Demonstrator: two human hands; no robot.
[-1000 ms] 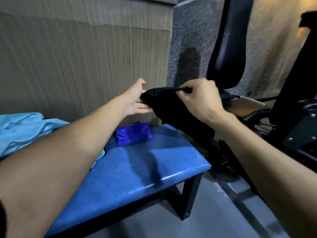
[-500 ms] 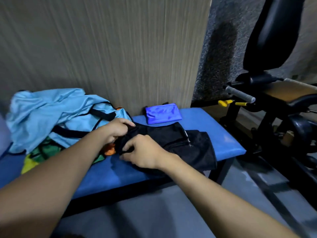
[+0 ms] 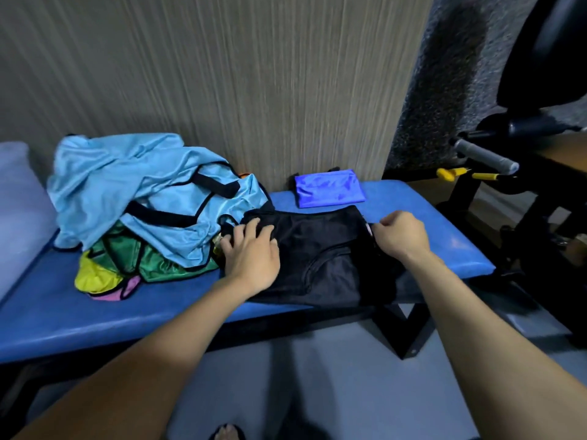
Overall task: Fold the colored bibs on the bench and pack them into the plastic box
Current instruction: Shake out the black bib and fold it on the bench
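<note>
A black bib [image 3: 320, 258] lies spread on the blue bench [image 3: 152, 309], its near edge hanging over the front. My left hand [image 3: 252, 254] presses flat on its left part, fingers spread. My right hand [image 3: 401, 236] pinches the bib's right edge with curled fingers. To the left sits a loose pile: a light blue bib [image 3: 149, 192] on top, green [image 3: 158, 265], yellow [image 3: 93, 276] and pink [image 3: 125, 289] bibs under it. A folded royal blue bib [image 3: 328, 187] lies against the wall behind the black one. No plastic box is in view.
A wood-panel wall [image 3: 222, 84] runs behind the bench. Black gym equipment [image 3: 521, 173] with a grey handle and yellow pins stands at the right. A pale cushion [image 3: 19, 211] sits at the far left. Grey floor lies below, with my foot [image 3: 227, 433] at the bottom edge.
The black bib was held up in the air, then laid on the bench. My hands have moved apart across it, the right one sliding to the right edge.
</note>
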